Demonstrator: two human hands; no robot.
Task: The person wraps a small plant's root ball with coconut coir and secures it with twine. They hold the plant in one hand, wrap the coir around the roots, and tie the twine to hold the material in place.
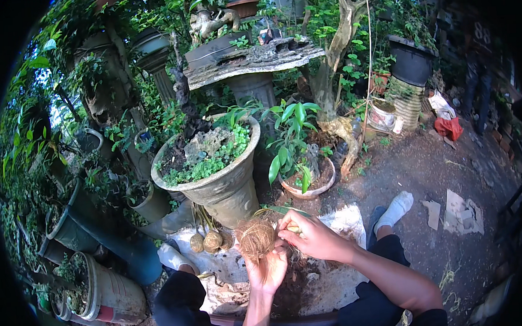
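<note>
A ball [256,239] sits in the left hand's [268,270] curled fingers.
The right hand [314,239] pinches a pale bit [295,229] beside it; beyond those fingers I see a pot [230,190] of rock [206,143] and greenery [214,165], and a bowl [310,193] with a plant [294,123].

The fibrous ball [256,239] looks rough and matt, the flared planter [224,189] coarse and stone-like, the socks [394,209] cloth.
</note>
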